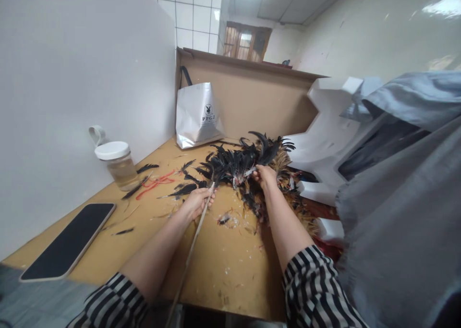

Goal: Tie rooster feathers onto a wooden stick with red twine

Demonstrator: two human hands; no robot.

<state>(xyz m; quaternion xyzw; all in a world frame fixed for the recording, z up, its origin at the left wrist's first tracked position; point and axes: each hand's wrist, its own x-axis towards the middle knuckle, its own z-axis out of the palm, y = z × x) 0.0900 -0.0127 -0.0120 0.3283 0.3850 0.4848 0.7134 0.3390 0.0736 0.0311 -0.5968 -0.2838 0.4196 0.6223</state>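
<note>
My left hand (199, 202) is closed in a pinch on a long, thin, pale strip (196, 236). The strip's upper end shows just past my fingertips, and the rest runs down over the table's front edge. A thick heap of glossy black feathers (230, 162) lies just beyond both hands. At its near right side my right hand (265, 176) is closed, fingertips pinched on a small pale end (249, 172) among the feathers. Whether that end is quill or band, I cannot tell. Brown feathers (283, 161) lie behind and beside my right hand.
Loose feathers and red strands (154, 184) litter the yellow-brown table (219, 265). At left are a lidded jar of liquid (122, 170) and a phone (68, 241). A silver bag (197, 114) stands at the back. White foam (317, 140) and grey cloth (399, 212) flank the right.
</note>
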